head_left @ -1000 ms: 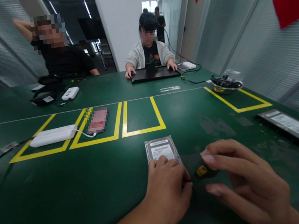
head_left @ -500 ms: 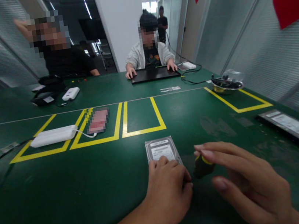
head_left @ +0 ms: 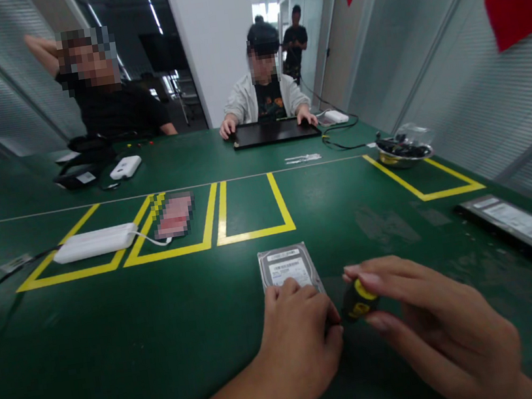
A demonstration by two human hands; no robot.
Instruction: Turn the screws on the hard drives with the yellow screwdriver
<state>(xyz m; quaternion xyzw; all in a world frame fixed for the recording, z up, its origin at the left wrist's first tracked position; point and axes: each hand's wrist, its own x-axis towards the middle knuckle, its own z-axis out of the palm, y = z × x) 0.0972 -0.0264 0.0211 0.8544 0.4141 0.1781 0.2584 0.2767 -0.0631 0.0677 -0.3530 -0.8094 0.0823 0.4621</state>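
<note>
A hard drive point(head_left: 288, 266) with a white label lies on the green table, its near part hidden under my left hand point(head_left: 301, 326). The fingers of that hand curl over the drive, and thumb and forefinger come together at its right side. Just right of there, my right hand point(head_left: 432, 321) grips the black and yellow handle of a short screwdriver point(head_left: 360, 300) between thumb and fingertips. The handle tilts toward the drive's right side; its shaft and tip cannot be seen.
A second hard drive point(head_left: 522, 226) lies at the right. Behind it stands a metal bowl point(head_left: 403, 157) of dark parts. Yellow tape marks point(head_left: 256, 234) cross the table, with a white power bank point(head_left: 96, 243) and a phone point(head_left: 175, 215) at left. Opposite, a person handles a black panel point(head_left: 276, 132).
My right thumb has closed onto the screwdriver handle, which has turned so its yellow mark shows. The left hand and the drive have stayed put. A person in the background has shifted right.
</note>
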